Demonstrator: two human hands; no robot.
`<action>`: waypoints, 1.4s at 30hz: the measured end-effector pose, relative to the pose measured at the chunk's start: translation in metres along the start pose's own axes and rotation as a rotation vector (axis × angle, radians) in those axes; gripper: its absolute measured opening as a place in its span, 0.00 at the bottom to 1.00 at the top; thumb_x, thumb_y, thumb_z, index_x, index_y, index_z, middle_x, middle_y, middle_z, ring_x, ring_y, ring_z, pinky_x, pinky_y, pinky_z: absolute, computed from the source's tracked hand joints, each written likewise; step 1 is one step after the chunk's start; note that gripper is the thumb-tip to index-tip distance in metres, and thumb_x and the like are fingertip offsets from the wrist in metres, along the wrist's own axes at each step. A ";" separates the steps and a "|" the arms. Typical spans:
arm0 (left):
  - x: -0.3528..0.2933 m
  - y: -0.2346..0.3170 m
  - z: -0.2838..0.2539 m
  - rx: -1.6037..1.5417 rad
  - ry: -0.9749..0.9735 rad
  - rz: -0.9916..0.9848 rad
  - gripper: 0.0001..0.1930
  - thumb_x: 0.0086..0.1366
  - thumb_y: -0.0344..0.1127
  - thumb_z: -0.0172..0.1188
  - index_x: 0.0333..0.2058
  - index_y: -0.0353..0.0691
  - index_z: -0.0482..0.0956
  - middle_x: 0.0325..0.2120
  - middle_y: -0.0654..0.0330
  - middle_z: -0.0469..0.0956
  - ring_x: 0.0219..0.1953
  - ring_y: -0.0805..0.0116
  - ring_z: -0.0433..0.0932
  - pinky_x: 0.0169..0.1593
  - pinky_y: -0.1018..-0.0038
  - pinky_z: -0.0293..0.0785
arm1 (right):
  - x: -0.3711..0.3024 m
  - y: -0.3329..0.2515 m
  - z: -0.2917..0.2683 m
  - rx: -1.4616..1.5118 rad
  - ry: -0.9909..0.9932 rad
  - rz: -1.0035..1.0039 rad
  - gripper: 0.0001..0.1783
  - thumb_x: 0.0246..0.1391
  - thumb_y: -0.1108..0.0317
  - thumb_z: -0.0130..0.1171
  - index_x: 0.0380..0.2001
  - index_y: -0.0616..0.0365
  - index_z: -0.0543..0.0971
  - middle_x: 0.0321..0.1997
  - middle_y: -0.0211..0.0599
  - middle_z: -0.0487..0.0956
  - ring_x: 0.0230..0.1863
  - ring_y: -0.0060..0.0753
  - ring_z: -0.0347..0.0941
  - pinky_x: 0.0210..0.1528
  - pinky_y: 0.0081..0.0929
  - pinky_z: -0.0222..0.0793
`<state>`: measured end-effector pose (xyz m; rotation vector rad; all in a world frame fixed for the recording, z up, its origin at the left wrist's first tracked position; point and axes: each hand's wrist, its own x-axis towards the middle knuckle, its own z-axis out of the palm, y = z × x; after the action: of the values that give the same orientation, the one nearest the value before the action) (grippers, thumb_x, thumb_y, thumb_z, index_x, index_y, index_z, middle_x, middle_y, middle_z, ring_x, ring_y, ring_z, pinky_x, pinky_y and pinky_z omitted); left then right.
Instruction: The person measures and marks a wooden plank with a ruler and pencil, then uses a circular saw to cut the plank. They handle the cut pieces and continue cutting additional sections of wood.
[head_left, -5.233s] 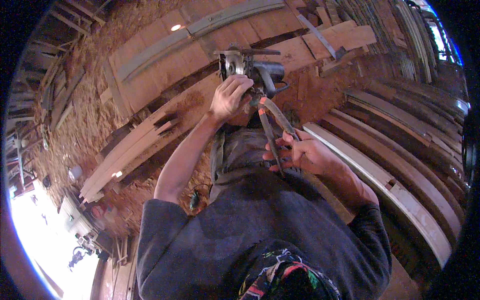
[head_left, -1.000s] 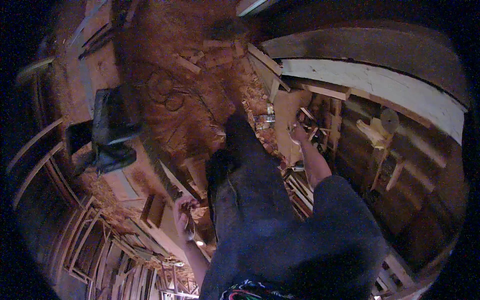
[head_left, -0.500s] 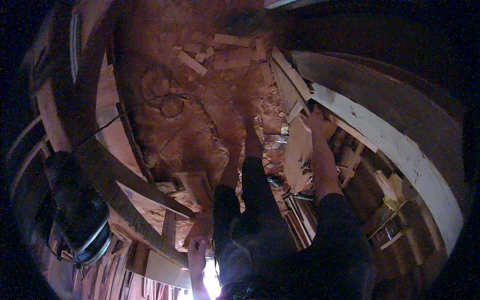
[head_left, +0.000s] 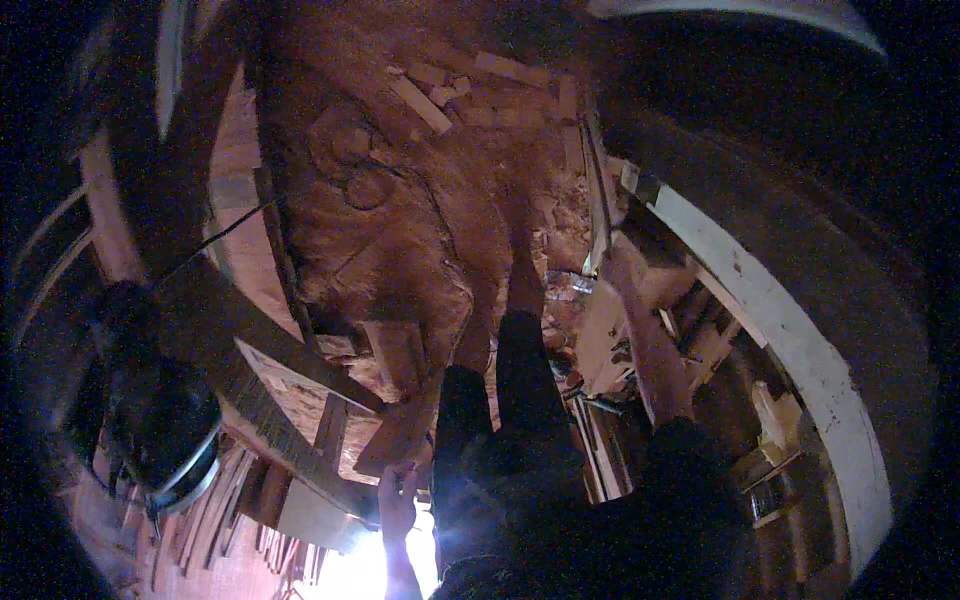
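Note:
At the lower centre, my left hand (head_left: 400, 484) has its fingers closed on the near end of a short wooden board (head_left: 397, 437). My right hand (head_left: 624, 266) reaches out on the right, beside a narrow wooden strip (head_left: 601, 190) that stands nearly upright in the picture. Its fingers are dim and blurred, so their grip does not show. A pale flat panel (head_left: 598, 335) lies just left of the right forearm. Another wooden block (head_left: 393, 350) sits beyond the left hand.
Sawdust and several wood offcuts (head_left: 420, 104) cover the floor, with a dark cable (head_left: 446, 235) across it. A long pale beam (head_left: 770, 290) curves along the right. A dark machine (head_left: 150, 410) stands at left, near stacked boards (head_left: 215, 510).
The view has shifted, moving the floor things rightward. The strip by my right hand now stands steeper, and that hand is lower in the picture. More of the board at my left hand shows.

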<state>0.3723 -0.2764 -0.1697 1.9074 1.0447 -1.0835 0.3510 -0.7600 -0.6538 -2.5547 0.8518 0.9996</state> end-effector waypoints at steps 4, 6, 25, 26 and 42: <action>-0.020 0.014 -0.001 -0.001 0.008 0.037 0.12 0.67 0.35 0.61 0.45 0.35 0.78 0.39 0.56 0.80 0.43 0.67 0.77 0.49 0.71 0.71 | -0.087 -0.022 -0.015 0.017 -0.129 -0.082 0.30 0.57 0.56 0.56 0.57 0.64 0.65 0.46 0.58 0.78 0.44 0.64 0.77 0.48 0.54 0.74; -0.028 0.020 0.002 -0.046 0.017 0.136 0.13 0.66 0.36 0.62 0.45 0.35 0.78 0.39 0.55 0.80 0.43 0.66 0.77 0.49 0.71 0.72 | -0.124 -0.024 -0.042 0.059 -0.168 -0.120 0.29 0.58 0.57 0.56 0.57 0.64 0.65 0.46 0.58 0.78 0.44 0.64 0.77 0.48 0.54 0.74; -0.130 -0.078 -0.115 -0.222 0.474 0.662 0.13 0.63 0.40 0.64 0.40 0.38 0.78 0.36 0.51 0.79 0.40 0.51 0.81 0.45 0.59 0.77 | -0.291 -0.113 -0.457 0.587 0.058 -0.660 0.22 0.68 0.49 0.51 0.48 0.56 0.79 0.21 0.23 0.65 0.17 0.16 0.54 0.17 0.19 0.49; -0.133 -0.085 -0.122 -0.257 0.548 0.711 0.11 0.61 0.37 0.65 0.38 0.38 0.79 0.33 0.53 0.79 0.39 0.53 0.81 0.43 0.61 0.77 | -0.317 -0.118 -0.499 0.683 0.039 -0.638 0.20 0.68 0.50 0.52 0.47 0.55 0.79 0.19 0.19 0.63 0.15 0.13 0.51 0.15 0.16 0.47; -0.254 -0.335 -0.297 -0.854 0.993 0.369 0.15 0.71 0.42 0.56 0.46 0.37 0.79 0.38 0.62 0.81 0.44 0.72 0.76 0.53 0.72 0.69 | -0.661 -0.373 -0.398 0.526 -1.046 -0.684 0.09 0.57 0.66 0.61 0.35 0.59 0.74 0.22 0.31 0.74 0.20 0.28 0.70 0.23 0.26 0.68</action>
<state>0.0929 0.0441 0.1206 1.7204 1.2690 0.5732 0.3997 -0.3588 0.1018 -1.3613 -0.0723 1.3636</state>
